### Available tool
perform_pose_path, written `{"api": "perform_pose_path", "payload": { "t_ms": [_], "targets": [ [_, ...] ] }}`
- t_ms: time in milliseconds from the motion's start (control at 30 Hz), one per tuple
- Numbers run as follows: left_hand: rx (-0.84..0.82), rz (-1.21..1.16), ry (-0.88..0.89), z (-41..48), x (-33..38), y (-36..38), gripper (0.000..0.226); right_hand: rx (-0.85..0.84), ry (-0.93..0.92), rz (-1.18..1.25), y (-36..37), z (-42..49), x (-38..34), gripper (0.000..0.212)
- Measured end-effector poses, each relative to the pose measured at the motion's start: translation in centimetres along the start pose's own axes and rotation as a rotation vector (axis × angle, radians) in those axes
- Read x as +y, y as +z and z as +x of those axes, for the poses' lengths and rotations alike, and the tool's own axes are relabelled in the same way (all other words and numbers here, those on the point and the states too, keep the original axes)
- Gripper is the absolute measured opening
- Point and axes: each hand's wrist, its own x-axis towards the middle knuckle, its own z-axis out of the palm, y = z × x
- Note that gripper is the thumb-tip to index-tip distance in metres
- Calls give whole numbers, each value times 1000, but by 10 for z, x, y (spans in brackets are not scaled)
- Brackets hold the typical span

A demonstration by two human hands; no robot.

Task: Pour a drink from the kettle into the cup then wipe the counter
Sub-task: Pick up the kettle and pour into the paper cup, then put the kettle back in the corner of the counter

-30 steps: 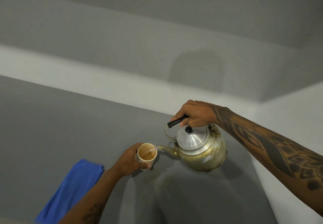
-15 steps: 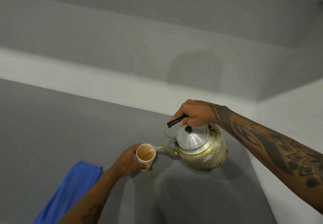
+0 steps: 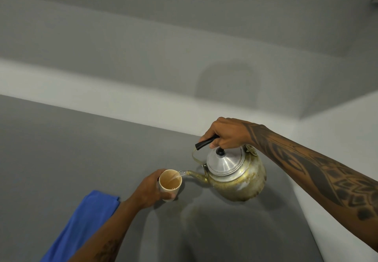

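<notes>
Your right hand (image 3: 226,134) grips the kettle (image 3: 235,175) by its handle, tipping its spout over the cup (image 3: 170,184), which your left hand (image 3: 151,188) clasps to steady it on the grey worktop (image 3: 61,149), a blue cloth (image 3: 81,227) waiting nearby for wiping.

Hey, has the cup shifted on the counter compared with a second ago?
Cannot tell. The cup sits a bit nearer the blue cloth, but the head camera shifted too, so any real move is very slight.
</notes>
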Motion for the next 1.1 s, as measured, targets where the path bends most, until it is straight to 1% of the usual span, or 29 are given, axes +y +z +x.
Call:
{"api": "perform_pose_path", "payload": {
  "t_ms": [233, 467, 533, 667, 700, 733, 833, 867, 900, 933, 1000, 1100],
  "targets": [
    [9, 2, -21, -1, 3, -1, 70, 34, 3, 77, 9, -1, 7, 34],
    [27, -6, -37, -2, 4, -3, 72, 87, 71, 255, 35, -7, 25, 34],
    [29, -14, -38, -3, 6, -3, 73, 110, 98, 298, 43, -9, 32, 28],
    [25, -37, -43, -5, 10, -3, 67, 163, 162, 362, 54, -15, 44, 7],
    [22, -40, -57, -6, 10, -3, 68, 178, 177, 374, 56, -17, 46, 5],
    [13, -39, -71, -8, 13, -5, 73, 192, 187, 383, 58, -18, 47, 6],
    [-50, 8, -117, -4, 23, -11, 110, 218, 206, 404, 62, -22, 51, 8],
    [-43, 27, -132, 0, 32, -16, 116, 227, 212, 410, 64, -23, 53, 8],
    [-6, 47, -129, 5, 46, -20, 115, 238, 215, 414, 65, -24, 55, 9],
    [41, 71, -106, 11, 65, -25, 110, 251, 219, 417, 65, -26, 57, 9],
    [73, 124, -16, 26, 112, -29, 93, 275, 228, 427, 66, -30, 60, 10],
    [-48, 290, 118, 57, 181, -19, 69, 307, 248, 434, 64, -35, 64, 10]
  ]
}}
